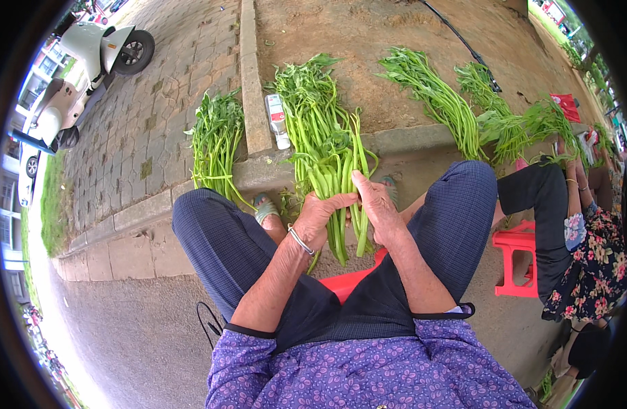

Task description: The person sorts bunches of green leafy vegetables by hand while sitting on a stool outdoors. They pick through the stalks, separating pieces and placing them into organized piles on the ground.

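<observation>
Between my knees, both hands are closed around a bunch of long-stemmed leafy greens (337, 238) that looks like water spinach. My left hand (317, 219) grips the stems from the left, its thumb reaching across them. On the other side my right hand (381, 211) holds the same stems, thumb up along the bunch. The cut ends point down toward my lap. Just beyond lies a large heap of the same greens (308, 112), which the held bunch overlaps. A smaller bundle (216, 136) lies left of it, by my left knee. My fingers under the stems are mostly hidden.
A white-and-red carton (276, 119) lies beside the heap, near a concrete kerb (255, 82). More greens (436, 99) lie to the right. A person in floral clothing (596, 266) sits there, near a red stool (514, 262). A scooter (88, 68) stands far left.
</observation>
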The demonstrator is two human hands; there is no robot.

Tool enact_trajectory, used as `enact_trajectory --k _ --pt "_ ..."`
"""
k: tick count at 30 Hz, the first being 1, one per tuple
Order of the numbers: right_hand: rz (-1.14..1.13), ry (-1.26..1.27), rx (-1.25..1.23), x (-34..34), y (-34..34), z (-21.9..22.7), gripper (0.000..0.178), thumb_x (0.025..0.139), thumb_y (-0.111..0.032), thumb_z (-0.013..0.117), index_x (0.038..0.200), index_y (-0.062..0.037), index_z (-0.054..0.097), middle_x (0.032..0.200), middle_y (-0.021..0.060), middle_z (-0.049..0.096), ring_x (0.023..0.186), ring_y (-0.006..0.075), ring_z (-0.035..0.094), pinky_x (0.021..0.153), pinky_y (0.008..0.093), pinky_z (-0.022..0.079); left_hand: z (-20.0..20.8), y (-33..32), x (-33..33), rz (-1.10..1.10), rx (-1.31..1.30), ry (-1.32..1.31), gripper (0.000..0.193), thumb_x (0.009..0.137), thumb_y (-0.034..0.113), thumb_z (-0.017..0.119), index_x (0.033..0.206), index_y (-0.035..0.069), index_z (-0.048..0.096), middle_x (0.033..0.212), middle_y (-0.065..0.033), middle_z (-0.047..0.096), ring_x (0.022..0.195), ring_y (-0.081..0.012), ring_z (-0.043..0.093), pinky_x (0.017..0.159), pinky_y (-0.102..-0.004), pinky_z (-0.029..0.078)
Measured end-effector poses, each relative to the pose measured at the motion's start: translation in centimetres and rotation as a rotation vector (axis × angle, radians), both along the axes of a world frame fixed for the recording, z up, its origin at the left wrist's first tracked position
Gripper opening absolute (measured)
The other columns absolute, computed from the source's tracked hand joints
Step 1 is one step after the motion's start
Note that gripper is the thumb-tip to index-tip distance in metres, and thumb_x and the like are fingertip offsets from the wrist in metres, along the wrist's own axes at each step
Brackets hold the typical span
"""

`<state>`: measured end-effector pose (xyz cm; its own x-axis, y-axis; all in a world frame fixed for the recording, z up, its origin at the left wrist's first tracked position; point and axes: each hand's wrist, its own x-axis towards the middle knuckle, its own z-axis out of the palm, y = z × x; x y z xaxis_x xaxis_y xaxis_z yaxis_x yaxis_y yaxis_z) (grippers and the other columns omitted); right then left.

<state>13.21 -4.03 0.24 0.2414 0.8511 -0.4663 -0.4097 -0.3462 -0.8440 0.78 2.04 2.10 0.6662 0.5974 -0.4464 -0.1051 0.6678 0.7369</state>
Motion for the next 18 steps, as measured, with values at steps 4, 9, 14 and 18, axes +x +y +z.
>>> enact_trajectory --k 4,9,14,18 --pt "-0.039 0.004 0.176 0.2 0.1 0.1 0.055 0.091 -0.05 0.044 0.105 0.0004 0.06 0.089 0.0064 0.062 0.079 0.0121 0.058 0.071 0.0272 0.047 -0.2 0.6 -0.4 0.037 0.017 0.011 0.018 0.08 0.01 0.066 0.096 0.005 0.06 0.079 -0.0044 0.064 0.063 -0.0119 0.057 0.055 -0.0257 0.047" --pt "-0.22 -0.056 0.093 1.3 -0.1 1.2 0.054 0.091 -0.047 0.047 0.103 0.0029 0.061 0.07 0.003 0.058 0.057 0.0097 0.053 0.057 0.0257 0.047 0.3 1.6 -1.2 0.161 0.018 0.003 0.019 0.079 0.013 0.067 0.095 0.004 0.06 0.08 -0.0051 0.065 0.061 -0.0103 0.055 0.055 -0.0257 0.046" --pt "-0.232 -0.112 -0.012 2.1 -0.5 1.8 0.043 0.089 -0.04 0.055 0.099 0.0017 0.061 0.054 -0.0019 0.048 0.037 0.0038 0.036 0.035 0.0202 0.03 0.5 2.0 -1.5 0.219 0.045 -0.003 0.019 0.079 0.011 0.068 0.094 0.002 0.059 0.078 -0.0073 0.064 0.059 -0.0117 0.057 0.052 -0.026 0.048" --pt "-0.204 -0.203 -0.005 2.0 -0.6 1.8 0.04 0.088 -0.037 0.058 0.097 0.0013 0.06 0.055 -0.0024 0.046 0.037 0.0034 0.034 0.035 0.0201 0.029 0.5 1.5 -1.3 0.215 0.035 0.017 0.019 0.079 0.011 0.067 0.094 0.002 0.059 0.078 -0.0072 0.064 0.059 -0.0118 0.057 0.052 -0.0256 0.048"
